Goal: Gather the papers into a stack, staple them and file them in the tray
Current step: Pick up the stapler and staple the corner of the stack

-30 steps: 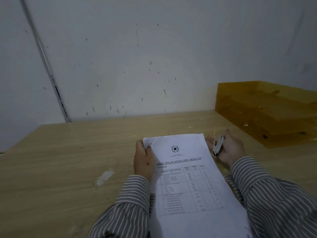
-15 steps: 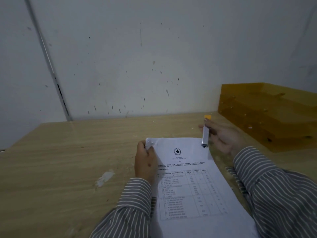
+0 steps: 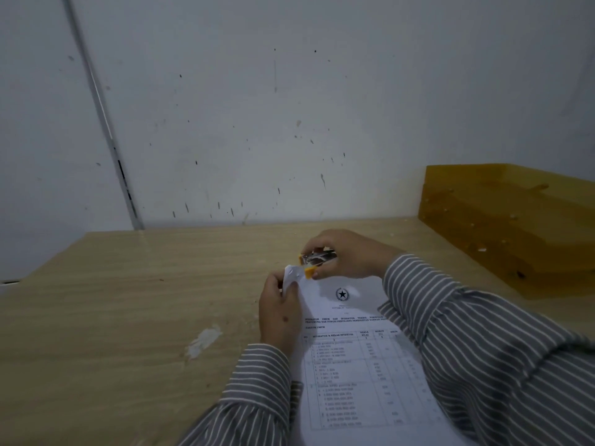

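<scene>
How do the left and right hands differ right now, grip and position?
The left hand pinches the top-left corner of the papers; the right hand grips the stapler.
The left hand sits nearer the camera, fingers pointing away; the right hand sits farther off, reaching leftward across the papers' top edge.
Both are closed on something, meet at that corner, and wear grey striped sleeves.
</scene>
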